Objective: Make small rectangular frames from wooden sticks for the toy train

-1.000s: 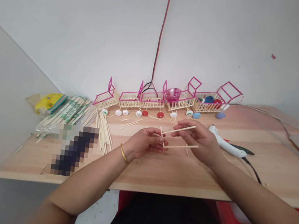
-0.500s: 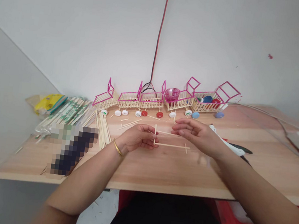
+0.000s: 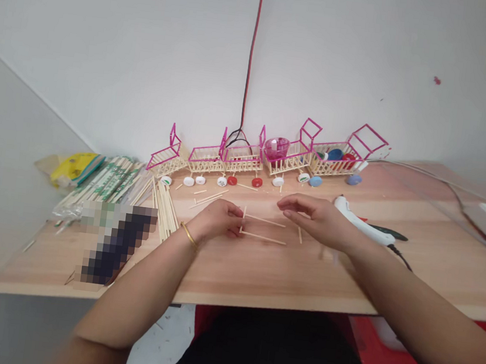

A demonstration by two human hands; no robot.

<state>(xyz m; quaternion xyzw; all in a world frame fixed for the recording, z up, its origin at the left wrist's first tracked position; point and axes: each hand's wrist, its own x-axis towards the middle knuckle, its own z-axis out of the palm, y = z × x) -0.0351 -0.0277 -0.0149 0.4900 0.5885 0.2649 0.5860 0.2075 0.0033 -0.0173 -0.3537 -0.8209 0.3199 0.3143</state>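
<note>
A small frame of thin wooden sticks (image 3: 261,229) lies flat on the wooden table (image 3: 258,272): two long sticks joined by a short upright one at the left. My left hand (image 3: 216,219), with a gold bangle at the wrist, pinches the frame's left end. My right hand (image 3: 316,217) hovers palm down just right of the frame, fingers slightly spread and holding nothing. A short loose stick (image 3: 299,234) lies under its fingertips.
A row of stick-and-pink-frame carts (image 3: 268,152) with bottle-cap wheels lines the wall. A white glue gun (image 3: 364,227) with a black cord lies to the right. Bundles of chopsticks (image 3: 123,182) and loose sticks (image 3: 164,210) sit at left, beside a yellow packet (image 3: 76,166).
The stick frame came down from the air onto the table. My right hand let go of its right end and now hovers beside it.
</note>
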